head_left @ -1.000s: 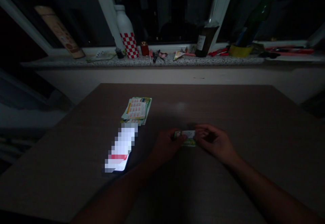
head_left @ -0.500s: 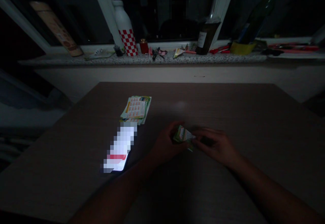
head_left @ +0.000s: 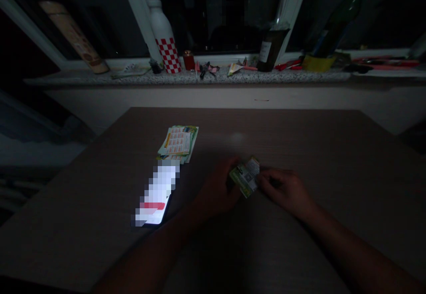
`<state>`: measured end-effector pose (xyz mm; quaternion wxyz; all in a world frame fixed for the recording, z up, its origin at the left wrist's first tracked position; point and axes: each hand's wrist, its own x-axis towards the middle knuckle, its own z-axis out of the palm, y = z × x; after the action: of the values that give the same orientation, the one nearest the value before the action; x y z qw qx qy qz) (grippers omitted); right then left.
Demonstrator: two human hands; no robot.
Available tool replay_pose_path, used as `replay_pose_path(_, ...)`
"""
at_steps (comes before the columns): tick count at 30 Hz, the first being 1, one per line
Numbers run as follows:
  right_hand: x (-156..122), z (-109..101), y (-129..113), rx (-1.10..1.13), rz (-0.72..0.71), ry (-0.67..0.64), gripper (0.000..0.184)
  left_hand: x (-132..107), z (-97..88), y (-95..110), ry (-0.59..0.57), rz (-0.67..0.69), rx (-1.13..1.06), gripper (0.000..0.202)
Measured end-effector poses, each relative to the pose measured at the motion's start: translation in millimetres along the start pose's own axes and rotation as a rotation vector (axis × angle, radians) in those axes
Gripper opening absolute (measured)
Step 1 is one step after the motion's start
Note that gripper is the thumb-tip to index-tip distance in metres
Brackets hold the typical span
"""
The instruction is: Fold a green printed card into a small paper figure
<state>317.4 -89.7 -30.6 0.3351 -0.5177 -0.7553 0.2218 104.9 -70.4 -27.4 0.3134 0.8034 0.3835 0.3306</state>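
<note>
A small green and white printed paper card [head_left: 245,179], partly folded, is held just above the table between both hands. My left hand [head_left: 219,185] grips its left side, fingers behind and thumb in front. The fingertips of my right hand [head_left: 286,189] pinch its right edge. Several similar printed cards [head_left: 178,143] lie in a loose pile on the table, beyond and left of my hands. Below that pile rests a phone [head_left: 156,196] with its screen lit and blurred out.
The wooden table [head_left: 299,138] reaches to the wall under a granite windowsill [head_left: 219,78]. On the sill stand a red-checked white bottle [head_left: 164,41], a tan cylinder [head_left: 75,38], a small red jar [head_left: 188,61], a dark labelled packet [head_left: 271,47] and a green bottle [head_left: 339,23]. The room is dim.
The card has turned and opened out between my hands, so more of its printed green face shows. My right fingers have closed in on its right edge. Pile and phone have not moved.
</note>
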Motion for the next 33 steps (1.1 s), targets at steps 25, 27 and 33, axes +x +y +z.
replay_pose_path(25, 6.1, 2.8, 9.0, -0.175, -0.035, -0.055, 0.013, 4.3, -8.0, 0.9, -0.396, 0.31, 0.48, 0.019)
replay_pose_path(27, 5.4, 2.8, 10.3, -0.179, -0.1, -0.033, 0.025, 4.1, -8.6, 0.9, -0.385, 0.298, 0.48, 0.021)
replay_pose_path(33, 4.7, 5.6, 17.2, -0.207, -0.2, -0.138, 0.021, 4.5, -11.4, 2.1, -0.397, 0.28, 0.482, 0.019)
